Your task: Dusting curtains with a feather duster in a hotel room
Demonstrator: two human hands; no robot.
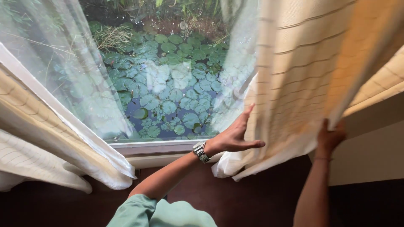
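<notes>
Right hand (pixel 330 136): fingers closed round the lower edge of the cream woven curtain with thin dark horizontal stripes (pixel 303 75), pinching a bunch of cloth near the hem. Firm grasp, thumb side hidden behind the fabric.

Left hand (pixel 235 136): flat and spread, palm pressed against the inner edge of the same curtain, fingers straight, thumb out. It grips nothing; it only touches and pushes. Silver metal wristwatch (pixel 201 151) on that wrist, pale green sleeve (pixel 139 212) further down the arm.

The curtain hangs at the right side of the window, billowed and lifted off vertical, bottom corner folded loosely above the dark floor (pixel 235 197). Behind it, a sheer white net curtain (pixel 237 67) lies close against the glass.

Handling, as a judgement: soft, pliable, light to moderate in weight; it drapes and folds freely, so a flat hand will slide on it while a bunched pinch holds. The weave looks slightly coarse, not slippery. Not fragile, though a hard tug would load the hidden rail above. Best hold: the hem or leading vertical edge, gathered in the fist.

Outward: white window sill (pixel 160 147) just beside the left wrist. Through the pane, a pond covered in green lily pads (pixel 168 84). At the left, a second cream curtain (pixel 38 138) with its own sheer layer (pixel 59 71), drawn aside, well apart from both hands.
</notes>
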